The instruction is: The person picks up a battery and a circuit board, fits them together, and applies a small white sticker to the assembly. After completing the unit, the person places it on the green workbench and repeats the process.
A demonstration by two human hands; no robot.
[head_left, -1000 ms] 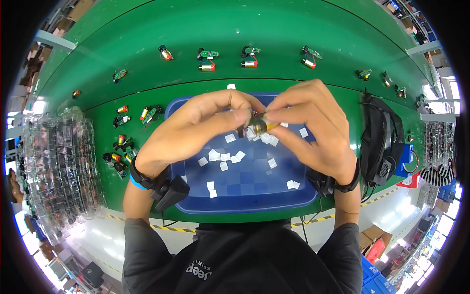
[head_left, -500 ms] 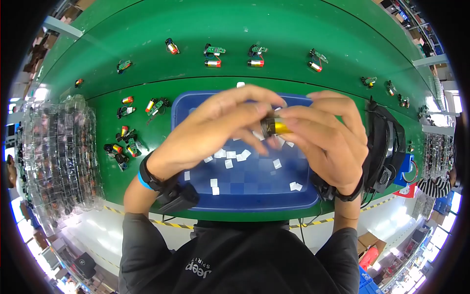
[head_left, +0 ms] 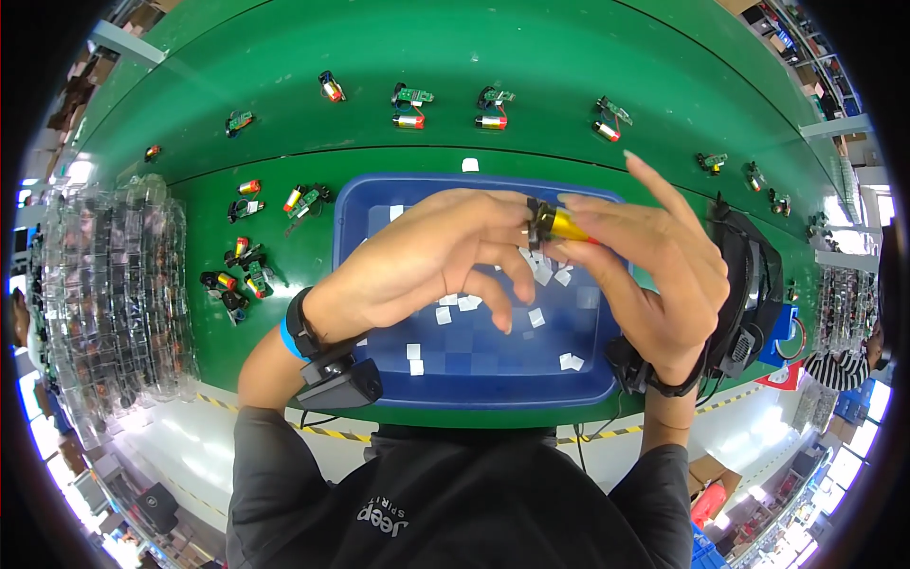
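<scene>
Above the blue tray, my two hands meet around a small assembly. My right hand pinches a yellow cylindrical battery with a red end between thumb and fingers, one finger raised. A black ring-like part sits against the battery's left end. The thumb and forefinger of my left hand close on that black part, while its other fingers hang loosely curled. Several small white square pieces lie in the tray below. Fingers hide part of the assembly.
Circuit boards with wired batteries stand along the bench's far strip. More such assemblies lie left of the tray. Stacked clear plastic trays rise at the far left. A black bag sits right of the tray.
Both hands have shifted slightly right with the battery and black part. My left hand's lower fingers have come down and apart, and a finger of my right hand has lifted.
</scene>
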